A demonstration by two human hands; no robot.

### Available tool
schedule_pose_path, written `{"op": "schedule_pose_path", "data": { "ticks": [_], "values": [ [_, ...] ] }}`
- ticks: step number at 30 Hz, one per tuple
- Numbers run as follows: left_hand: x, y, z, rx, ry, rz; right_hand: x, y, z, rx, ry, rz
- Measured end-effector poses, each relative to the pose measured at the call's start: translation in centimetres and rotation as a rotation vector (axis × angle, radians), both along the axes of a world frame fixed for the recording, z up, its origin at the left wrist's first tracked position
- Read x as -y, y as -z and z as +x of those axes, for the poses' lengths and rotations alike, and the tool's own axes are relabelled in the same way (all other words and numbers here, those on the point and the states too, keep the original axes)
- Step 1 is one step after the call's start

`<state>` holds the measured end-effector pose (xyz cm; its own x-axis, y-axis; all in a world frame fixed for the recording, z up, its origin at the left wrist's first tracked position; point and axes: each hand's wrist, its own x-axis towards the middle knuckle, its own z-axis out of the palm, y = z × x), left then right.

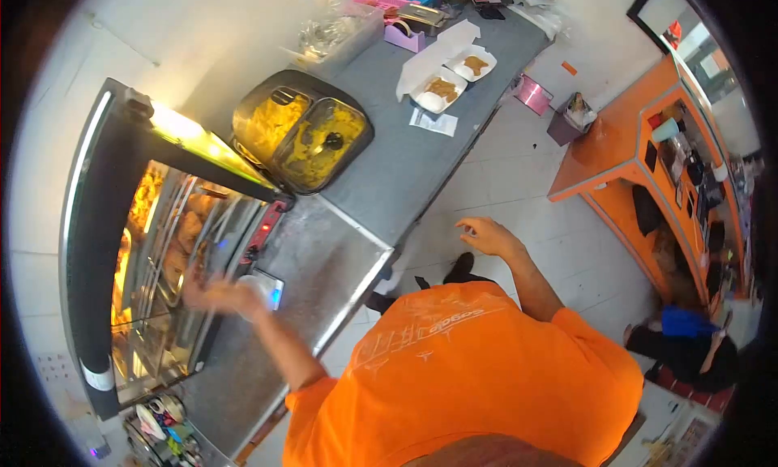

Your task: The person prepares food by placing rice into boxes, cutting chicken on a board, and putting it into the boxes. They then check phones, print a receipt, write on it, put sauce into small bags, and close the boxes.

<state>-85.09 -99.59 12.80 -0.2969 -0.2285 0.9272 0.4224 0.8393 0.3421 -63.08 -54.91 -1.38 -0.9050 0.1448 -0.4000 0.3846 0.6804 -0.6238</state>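
- Fingers [468,222] of the right hand [493,237] curl loosely, half open and holding nothing, above the tiled floor [519,171].
- The left hand [227,297] is blurred; I cannot tell its opening or grip.
- It hovers before the lit food cabinet [91,224], near the scale [274,289] on the counter [324,268].

The counter [324,252] lies right of the display case [91,232].
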Motion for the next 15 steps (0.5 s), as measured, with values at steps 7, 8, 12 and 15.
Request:
{"op": "schedule_pose_path", "data": {
  "ticks": [7,8,12,15],
  "values": [
    [-34.0,19.7,-0.5,1.604,1.133,1.48,-17.8,-0.1,6.4,0.097,0.147,0.019],
    [-36.8,22.7,-1.4,1.692,1.138,1.743,-19.6,-0.6,6.2,0.098,0.148,0.012],
    [-45.1,29.9,-4.6,1.635,0.826,1.196,-27.2,-0.9,2.8,0.044,0.106,-0.014],
    [-48.6,33.5,-8.3,1.488,0.466,0.375,-32.8,1.6,-1.6,-0.06,0.065,-0.04]
  ]
}}
